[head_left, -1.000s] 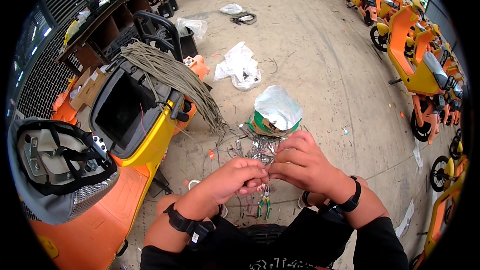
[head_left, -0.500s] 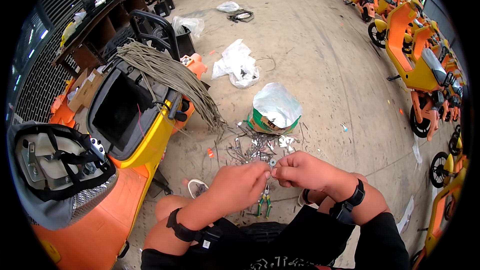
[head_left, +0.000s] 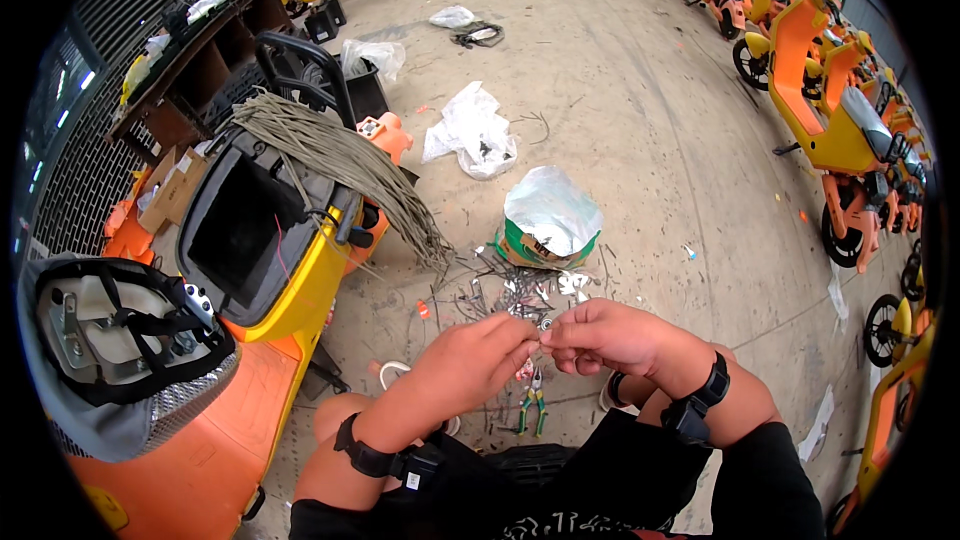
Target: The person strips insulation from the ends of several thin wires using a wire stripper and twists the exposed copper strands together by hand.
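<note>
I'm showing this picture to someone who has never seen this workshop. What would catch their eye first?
Most likely the two hands meeting at lower centre, left hand and right hand, pinching something tiny between the fingertips. To the left stands an opened yellow and orange scooter with a thick bundle of grey cables draped over it. Beyond the hands, a foil-lined bag sits on the concrete floor among scattered metal bits.

A green, foil-lined bag (head_left: 548,225) stands open beyond cardboard boxes (head_left: 172,187).
</note>
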Demonstrator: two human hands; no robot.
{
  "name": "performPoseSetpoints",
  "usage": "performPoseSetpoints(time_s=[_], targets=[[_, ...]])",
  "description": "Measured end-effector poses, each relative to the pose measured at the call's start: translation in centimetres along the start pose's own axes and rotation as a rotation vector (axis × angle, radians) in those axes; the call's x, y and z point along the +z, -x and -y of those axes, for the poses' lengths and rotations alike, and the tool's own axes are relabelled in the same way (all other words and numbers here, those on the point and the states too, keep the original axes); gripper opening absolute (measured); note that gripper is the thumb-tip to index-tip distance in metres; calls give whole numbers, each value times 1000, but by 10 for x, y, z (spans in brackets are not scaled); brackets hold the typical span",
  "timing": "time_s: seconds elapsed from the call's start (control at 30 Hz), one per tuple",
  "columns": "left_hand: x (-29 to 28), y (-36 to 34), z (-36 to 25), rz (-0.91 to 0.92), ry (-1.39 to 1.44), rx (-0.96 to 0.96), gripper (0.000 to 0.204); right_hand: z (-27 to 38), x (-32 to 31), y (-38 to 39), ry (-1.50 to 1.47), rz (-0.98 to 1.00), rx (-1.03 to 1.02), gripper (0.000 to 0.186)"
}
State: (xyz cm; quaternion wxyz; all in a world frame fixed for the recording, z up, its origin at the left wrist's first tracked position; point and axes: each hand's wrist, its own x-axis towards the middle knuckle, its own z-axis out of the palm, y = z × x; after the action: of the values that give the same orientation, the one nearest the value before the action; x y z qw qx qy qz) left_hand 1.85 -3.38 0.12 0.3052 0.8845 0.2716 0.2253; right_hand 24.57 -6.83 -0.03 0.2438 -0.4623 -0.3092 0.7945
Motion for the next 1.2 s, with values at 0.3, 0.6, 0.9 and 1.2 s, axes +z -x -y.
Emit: performPoseSetpoints(time_s=[0.3,0.6,0.9,1.2], targets=[[2,-3,5,-32,649,-560,10,0,7,6,954,-448,-978,52],[-10,-3,4,174,1390,-769,10,5,4,2,1479,-453,-1375,33],[-11,-2,-2,189,964,-573,18,-1,4,-2,1167,-308,-1176,15],[-3,4,-14,-1,-370,166,14,-4,1,-5,17,-113,-12,25]])
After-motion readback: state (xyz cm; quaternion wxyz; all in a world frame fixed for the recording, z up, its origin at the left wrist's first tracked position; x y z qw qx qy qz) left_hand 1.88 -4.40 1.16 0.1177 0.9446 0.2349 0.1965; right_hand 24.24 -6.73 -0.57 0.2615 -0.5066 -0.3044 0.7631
